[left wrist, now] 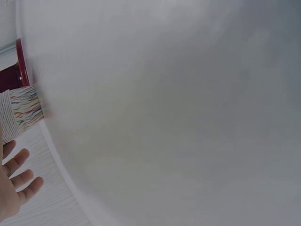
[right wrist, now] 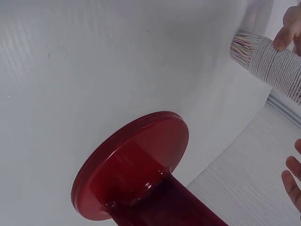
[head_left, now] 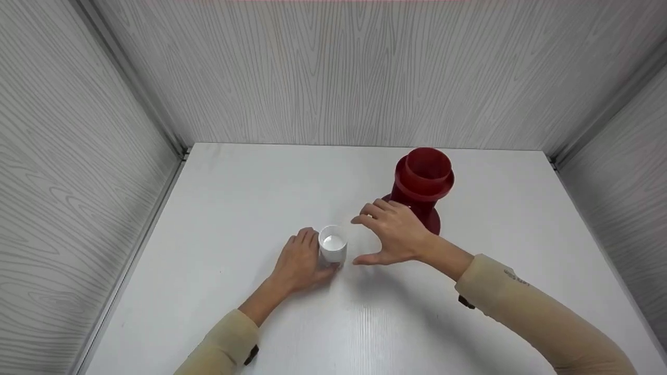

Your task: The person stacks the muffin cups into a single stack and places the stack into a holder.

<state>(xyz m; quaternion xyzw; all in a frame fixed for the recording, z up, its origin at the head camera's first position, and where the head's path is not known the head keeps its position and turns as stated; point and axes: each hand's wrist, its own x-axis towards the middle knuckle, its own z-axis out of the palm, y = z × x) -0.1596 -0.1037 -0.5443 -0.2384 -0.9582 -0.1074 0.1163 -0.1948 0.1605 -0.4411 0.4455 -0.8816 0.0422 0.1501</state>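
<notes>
A small white cup (head_left: 333,247) stands on the white table (head_left: 260,187) near the middle. My left hand (head_left: 314,251) grips it from the left, fingers curled round its side. In the right wrist view the cup (right wrist: 270,66) shows ribbed sides with coloured streaks and a fingertip on its upper edge. My right hand (head_left: 365,240) hovers just right of the cup, fingers spread and holding nothing, apart from the cup. Behind it stands a tall red vase-like stand (head_left: 422,182) with a wide collar. Its round base (right wrist: 136,165) fills the right wrist view.
Grey wood-grain walls (head_left: 333,73) close the table in at the back and both sides. In the left wrist view the cup (left wrist: 21,107) and an open hand's fingers (left wrist: 19,181) sit at the left edge, with bare tabletop elsewhere.
</notes>
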